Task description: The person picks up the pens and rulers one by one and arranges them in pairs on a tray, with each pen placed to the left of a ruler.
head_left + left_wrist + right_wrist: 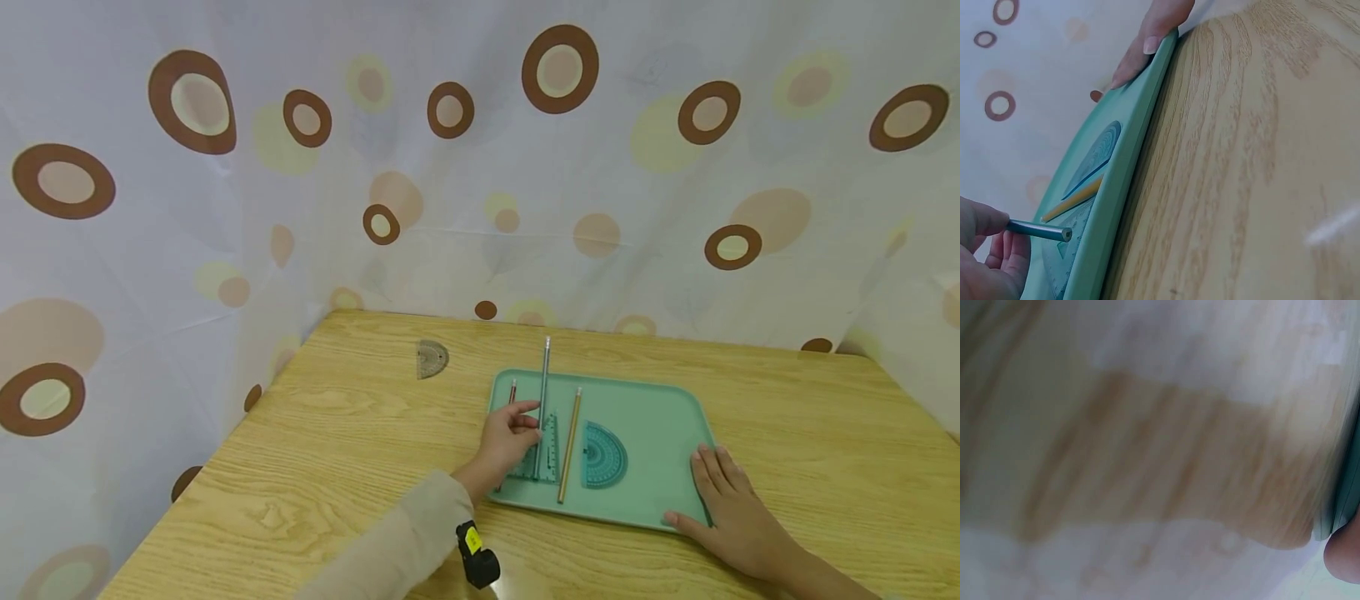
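Observation:
My left hand (512, 442) pinches a dark teal pencil (544, 375) between thumb and fingers, above the left part of the green tray (660, 417). In the left wrist view the pencil's bare end (1054, 231) points toward the near rim. Beneath the hand lies a clear green set square (551, 454), partly covered, with a red pencil (513, 390) at its left, mostly hidden. A yellow pencil (570, 446) and a blue-green protractor (604, 455) lie beside them in the tray. My right hand (731, 508) rests on the tray's right edge with fingers extended.
A clear protractor (432, 359) lies on the wooden table (360, 417), left of the tray. A patterned curtain (480, 183) stands behind the table. A black wrist camera (477, 557) sits by the left sleeve (408, 533).

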A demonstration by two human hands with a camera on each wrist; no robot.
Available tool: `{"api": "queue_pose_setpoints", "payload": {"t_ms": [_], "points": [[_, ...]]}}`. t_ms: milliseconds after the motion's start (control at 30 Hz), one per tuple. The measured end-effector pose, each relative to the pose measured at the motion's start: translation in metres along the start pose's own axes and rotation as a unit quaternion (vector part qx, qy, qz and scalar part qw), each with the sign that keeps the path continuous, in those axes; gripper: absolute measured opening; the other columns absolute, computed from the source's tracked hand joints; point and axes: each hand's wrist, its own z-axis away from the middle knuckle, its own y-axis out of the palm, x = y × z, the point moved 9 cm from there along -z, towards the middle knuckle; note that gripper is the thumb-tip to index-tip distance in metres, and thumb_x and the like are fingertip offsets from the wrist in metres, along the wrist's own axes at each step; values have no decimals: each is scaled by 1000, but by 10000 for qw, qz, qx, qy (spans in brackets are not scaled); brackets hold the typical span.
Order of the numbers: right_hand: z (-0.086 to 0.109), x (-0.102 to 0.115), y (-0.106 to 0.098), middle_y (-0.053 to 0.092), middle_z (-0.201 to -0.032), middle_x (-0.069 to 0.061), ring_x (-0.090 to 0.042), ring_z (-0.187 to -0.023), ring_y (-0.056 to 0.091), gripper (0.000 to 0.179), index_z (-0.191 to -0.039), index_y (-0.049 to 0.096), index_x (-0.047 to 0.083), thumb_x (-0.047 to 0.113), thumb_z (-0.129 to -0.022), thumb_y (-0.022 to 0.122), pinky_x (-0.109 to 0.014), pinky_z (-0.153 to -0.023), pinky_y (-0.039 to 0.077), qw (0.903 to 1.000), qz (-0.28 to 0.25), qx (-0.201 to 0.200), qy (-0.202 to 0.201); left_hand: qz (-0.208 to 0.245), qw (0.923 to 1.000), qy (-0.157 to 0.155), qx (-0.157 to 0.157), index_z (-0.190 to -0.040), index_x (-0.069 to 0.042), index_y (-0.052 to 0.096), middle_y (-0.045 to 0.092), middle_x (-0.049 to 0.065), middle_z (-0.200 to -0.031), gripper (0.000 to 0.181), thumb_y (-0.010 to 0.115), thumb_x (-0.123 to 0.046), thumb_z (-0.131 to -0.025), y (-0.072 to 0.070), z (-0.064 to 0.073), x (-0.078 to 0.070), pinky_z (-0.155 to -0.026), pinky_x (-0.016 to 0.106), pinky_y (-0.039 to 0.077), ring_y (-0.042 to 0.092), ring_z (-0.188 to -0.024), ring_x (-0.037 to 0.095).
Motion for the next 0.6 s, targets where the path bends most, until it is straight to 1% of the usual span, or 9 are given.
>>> {"api": "queue_pose_setpoints", "payload": {"t_ms": [167,367,600], "points": [[0,0,0,9,-148,-36,-42,-140,-11,93,-141,12,-16,47,-88,56,-34,-107,-28,10000,-6,-11,-12,27,10000,10,-21,-117,-4,62,61,9,-89,37,63,6,-81,4,3,-1,-68,23,51,54,-75,10],[-1,0,0,9,-148,-36,-43,-140,-10,94,-142,12,-15,47,-88,56,-28,-105,-30,10000,42,-17,-12,22,10000,66,25,-117,-3,62,61,8,-88,37,63,6,-81,10,4,0,-66,21,51,54,-73,8],[0,0,0,9,-148,-36,-43,-140,-10,94,-142,12,-15,47,-88,56,-28,-105,-30,10000,50,-26,-5,102,9999,-4,110,-119,-3,61,61,8,-88,37,62,7,-82,16,6,1,-66,21,51,54,-73,7]]}}
